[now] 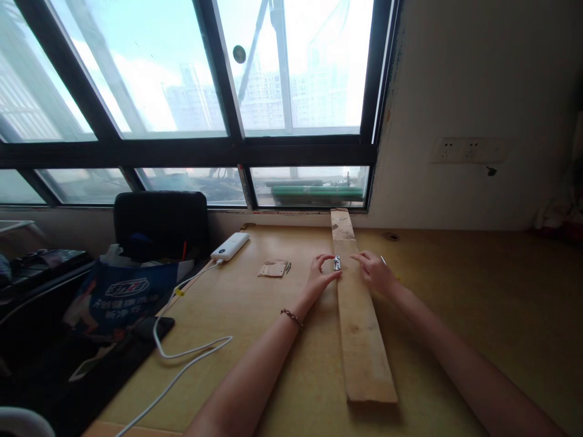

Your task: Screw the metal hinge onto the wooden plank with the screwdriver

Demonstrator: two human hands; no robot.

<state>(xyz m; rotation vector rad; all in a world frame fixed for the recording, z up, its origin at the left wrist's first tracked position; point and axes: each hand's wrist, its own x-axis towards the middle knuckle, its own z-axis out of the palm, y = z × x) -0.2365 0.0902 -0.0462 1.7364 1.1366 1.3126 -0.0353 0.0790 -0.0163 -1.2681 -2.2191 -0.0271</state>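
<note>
Windowed room with a yellow tabletop point(255, 340) at centre frame, where a long wooden plank point(359, 328) runs away from the viewer. The left hand point(321, 276) pinches a small metal hinge point(337, 263) against the plank's left edge, fingers curled on it; the right hand point(376, 273) rests half open on the right edge, apparently holding nothing. Judged risk: the hinge, seated near the edge, could slip off onto the tabletop if the plank shifts

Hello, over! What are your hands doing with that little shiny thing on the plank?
Left hand pinching small metal hinge on wooden plank. Right hand at plank's edge, hold unclear. Nothing blocking.
</note>
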